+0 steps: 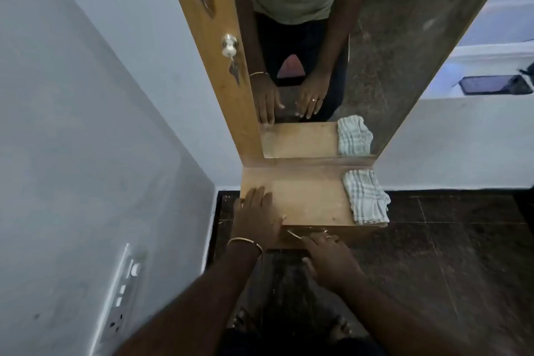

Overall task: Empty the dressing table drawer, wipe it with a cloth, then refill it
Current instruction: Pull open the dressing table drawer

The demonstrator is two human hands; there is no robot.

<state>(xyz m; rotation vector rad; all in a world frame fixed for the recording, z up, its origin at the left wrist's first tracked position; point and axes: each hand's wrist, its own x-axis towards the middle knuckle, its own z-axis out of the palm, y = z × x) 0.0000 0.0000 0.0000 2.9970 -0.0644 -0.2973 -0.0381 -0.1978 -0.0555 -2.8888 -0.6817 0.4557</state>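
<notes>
Reaching: right hand (329, 257) is nearest the camera, low in front of the drawer (326, 235), fingers extended toward the metal handle (303, 233) on its front face.
Right hand state: fingertips are at the handle, a ring showing; whether they hook it or only touch it I cannot tell.
Left hand: left hand (255, 212) lies flat on the table (306, 196) at its near left corner, fingers spread and pressing down, thumb at the front edge, a bangle at the wrist.
Key relation: drawer sits just under the table's front edge, its long axis running left to right; the handle is directly ahead of the right hand, so the pull would come straight toward the person.
Nearer hand: right hand, by my judgement; the left appears to brace the table.
Drawer state: looks closed or barely started, contents hidden.
Cloth: cloth (367, 196) lies folded on the table's right end, well apart from both hands.
Farthest: mirror (375, 52) behind the table repeats hands and cloth.
</notes>
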